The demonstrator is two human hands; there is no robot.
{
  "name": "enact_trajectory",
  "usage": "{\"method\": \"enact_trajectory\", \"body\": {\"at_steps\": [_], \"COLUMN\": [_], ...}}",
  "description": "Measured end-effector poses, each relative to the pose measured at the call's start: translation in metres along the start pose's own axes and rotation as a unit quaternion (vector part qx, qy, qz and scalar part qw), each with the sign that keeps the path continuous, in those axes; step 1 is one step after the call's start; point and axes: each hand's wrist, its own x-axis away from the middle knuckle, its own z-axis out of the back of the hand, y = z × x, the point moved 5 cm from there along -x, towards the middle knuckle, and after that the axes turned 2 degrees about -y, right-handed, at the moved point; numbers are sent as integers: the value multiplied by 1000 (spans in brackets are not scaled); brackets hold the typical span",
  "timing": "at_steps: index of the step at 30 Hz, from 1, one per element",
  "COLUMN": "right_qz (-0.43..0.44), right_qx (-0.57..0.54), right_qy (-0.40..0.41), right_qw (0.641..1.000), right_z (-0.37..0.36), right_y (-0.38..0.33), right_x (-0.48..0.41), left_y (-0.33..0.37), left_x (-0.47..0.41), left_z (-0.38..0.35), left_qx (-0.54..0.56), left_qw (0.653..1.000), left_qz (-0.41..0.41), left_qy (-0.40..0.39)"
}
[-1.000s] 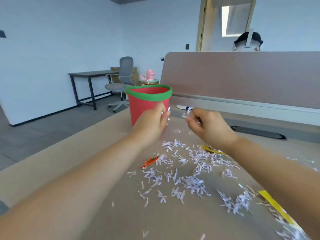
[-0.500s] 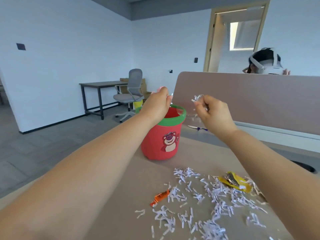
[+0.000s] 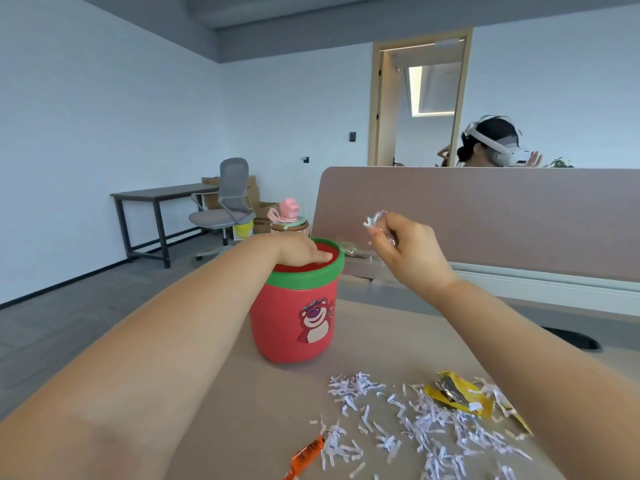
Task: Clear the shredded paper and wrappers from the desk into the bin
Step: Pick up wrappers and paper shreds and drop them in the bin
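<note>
Reaching into the bin with left hand, fingers spread, emptied as far as visible; right hand beside its rim, pinching shreds. Still nearer than the bin on the tabletop: shredded paper, yellow wrapper, orange wrapper.

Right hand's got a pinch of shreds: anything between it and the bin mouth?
Yes: the left hand lies over the bin opening. The right hand holds its shreds beside the rim.
</note>
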Motion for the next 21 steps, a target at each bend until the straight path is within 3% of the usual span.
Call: {"method": "enact_trajectory", "body": {"at_steps": [4, 10, 14, 21], "right_qz": [-2, 11, 15, 13], "right_qx": [-7, 7, 6, 19], "right_qy": [-6, -14, -21, -14], "right_qw": [1000, 1000, 1000, 1000], "right_z": [-3, -9, -12, -6], "right_y": [2, -6, -15, -16], "right_x": [0, 3, 3, 7], "left_y": [3, -1, -15, -23], "left_x": [3, 24, 45, 51], "left_z": [10, 7, 9, 6], "left_qx": [-6, 93, 84, 76], "left_qw": [993, 990, 974, 979], "left_qz": [-70, -47, -69, -61], "left_qy": [95, 98, 198, 179]}}
